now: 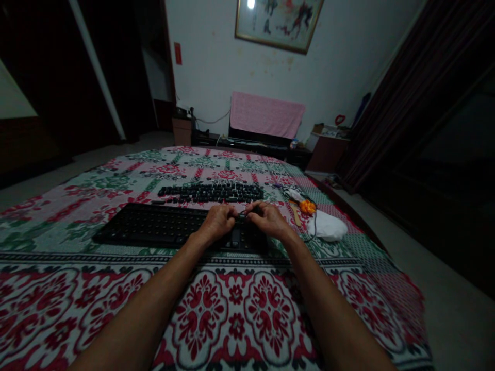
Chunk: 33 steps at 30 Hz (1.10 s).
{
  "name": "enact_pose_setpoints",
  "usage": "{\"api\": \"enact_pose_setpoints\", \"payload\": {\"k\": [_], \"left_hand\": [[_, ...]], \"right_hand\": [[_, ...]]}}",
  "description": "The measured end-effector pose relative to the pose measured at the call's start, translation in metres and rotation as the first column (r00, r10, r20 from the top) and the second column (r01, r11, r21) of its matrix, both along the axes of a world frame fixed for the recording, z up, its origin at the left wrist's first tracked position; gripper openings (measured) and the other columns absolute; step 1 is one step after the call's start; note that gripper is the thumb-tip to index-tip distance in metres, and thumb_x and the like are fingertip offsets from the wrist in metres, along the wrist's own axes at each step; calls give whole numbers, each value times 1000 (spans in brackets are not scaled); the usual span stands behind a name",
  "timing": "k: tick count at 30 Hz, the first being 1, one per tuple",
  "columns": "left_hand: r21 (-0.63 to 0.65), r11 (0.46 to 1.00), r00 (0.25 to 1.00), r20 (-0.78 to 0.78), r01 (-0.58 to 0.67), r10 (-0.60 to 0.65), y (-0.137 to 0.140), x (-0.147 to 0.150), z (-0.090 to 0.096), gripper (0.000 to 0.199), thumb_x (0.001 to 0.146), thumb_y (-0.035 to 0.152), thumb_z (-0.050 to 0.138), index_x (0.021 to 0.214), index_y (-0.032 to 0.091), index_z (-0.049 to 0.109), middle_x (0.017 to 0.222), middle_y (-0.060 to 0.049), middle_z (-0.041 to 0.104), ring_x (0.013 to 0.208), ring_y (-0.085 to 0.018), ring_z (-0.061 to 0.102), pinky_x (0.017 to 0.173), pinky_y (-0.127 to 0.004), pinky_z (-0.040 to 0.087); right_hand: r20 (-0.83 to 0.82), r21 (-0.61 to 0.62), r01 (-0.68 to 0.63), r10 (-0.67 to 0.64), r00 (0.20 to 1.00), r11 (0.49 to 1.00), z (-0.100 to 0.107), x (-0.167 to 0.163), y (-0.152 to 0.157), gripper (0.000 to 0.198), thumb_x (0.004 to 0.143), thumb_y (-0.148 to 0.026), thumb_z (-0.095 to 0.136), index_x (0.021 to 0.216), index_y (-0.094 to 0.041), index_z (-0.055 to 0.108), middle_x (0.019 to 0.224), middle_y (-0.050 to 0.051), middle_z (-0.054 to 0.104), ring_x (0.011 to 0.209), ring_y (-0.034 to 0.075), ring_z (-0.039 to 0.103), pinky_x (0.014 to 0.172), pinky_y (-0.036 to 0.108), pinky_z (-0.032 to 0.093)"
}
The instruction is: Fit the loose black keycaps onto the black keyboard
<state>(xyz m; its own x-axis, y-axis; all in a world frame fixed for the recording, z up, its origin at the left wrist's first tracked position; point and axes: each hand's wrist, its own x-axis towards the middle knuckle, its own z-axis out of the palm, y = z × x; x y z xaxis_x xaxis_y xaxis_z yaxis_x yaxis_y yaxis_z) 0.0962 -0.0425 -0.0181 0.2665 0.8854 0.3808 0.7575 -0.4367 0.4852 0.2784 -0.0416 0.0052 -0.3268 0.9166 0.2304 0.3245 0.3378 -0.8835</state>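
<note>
A black keyboard [154, 225] with its keycaps off lies on the patterned bedspread [220, 314]. Above its right part, my left hand [219, 220] and my right hand [267, 219] meet almost fingertip to fingertip. Both have their fingers pinched together. Between them shows a small, thin dark piece, too small and dim to name; which hand grips it I cannot tell. Just beyond the keyboard, many loose black keycaps [211, 192] are laid out in rows.
Right of the keyboard lie an orange scrunchie-like bunch [308, 207], a flat wooden stick [296, 213], a white cloth or bag [328, 226] and a dark cable. Past the bed's far edge, a pink towel [266, 114] covers a screen by the wall.
</note>
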Motion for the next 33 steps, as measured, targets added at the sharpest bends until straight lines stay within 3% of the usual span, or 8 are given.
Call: {"api": "enact_pose_setpoints", "payload": {"k": [3,6,9,12,18,23,28,33], "left_hand": [[-81,997,999,42,8,-5,-1,-3,3,22,70,14,53,83,16,70,75,-1,70,72,-15,63,68,-23,47],[-114,992,995,74,-57,65,-2,-8,8,23,72,17,52,86,17,71,77,-1,71,71,-15,64,68,-22,47],[-130,983,987,70,-132,142,1,-10,13,26,73,18,53,92,18,71,82,-1,72,74,-15,65,73,-22,48],[-141,974,981,45,-179,187,14,-7,14,28,74,19,55,97,17,70,87,-3,73,80,-15,65,77,-22,48],[-219,952,976,-23,-214,214,53,17,12,28,75,20,57,99,17,71,96,-4,73,91,-16,66,85,-21,47],[-284,925,967,-103,-252,231,75,41,9,28,71,20,60,96,19,73,92,-4,74,88,-17,67,80,-20,48],[-296,922,944,-285,-250,165,86,44,2,23,72,22,58,87,18,75,92,-10,73,90,-22,66,79,-25,49],[-236,943,898,-423,-236,119,86,42,1,27,76,26,54,92,19,74,97,-12,72,96,-24,65,83,-28,48]], "right_hand": [[-73,-38,84,-86,994,996,1,6,5,17,65,-26,59,80,-18,59,72,0,65,64,13,60,63,25,48],[-187,-30,240,-242,952,970,-5,17,14,19,64,-29,61,80,-17,59,74,2,67,67,15,63,65,27,49],[-271,-16,449,-436,858,893,-20,28,25,25,63,-34,63,81,-17,59,72,3,67,67,17,63,63,28,49],[-256,54,534,-506,824,844,-38,33,32,27,65,-38,62,81,-16,60,74,5,67,67,18,62,63,29,49],[-179,100,554,-532,827,827,-55,32,34,24,66,-37,57,78,-17,61,73,4,67,65,18,61,68,31,48],[-142,147,542,-525,839,827,-62,32,33,22,67,-36,56,77,-17,63,72,5,67,68,19,61,70,31,47],[-177,111,544,-522,834,832,-65,34,34,22,68,-35,57,79,-16,62,68,4,65,63,17,59,63,28,47],[-209,111,552,-523,826,827,-67,32,34,21,68,-34,57,78,-17,62,70,3,65,63,16,59,63,27,47]]}}
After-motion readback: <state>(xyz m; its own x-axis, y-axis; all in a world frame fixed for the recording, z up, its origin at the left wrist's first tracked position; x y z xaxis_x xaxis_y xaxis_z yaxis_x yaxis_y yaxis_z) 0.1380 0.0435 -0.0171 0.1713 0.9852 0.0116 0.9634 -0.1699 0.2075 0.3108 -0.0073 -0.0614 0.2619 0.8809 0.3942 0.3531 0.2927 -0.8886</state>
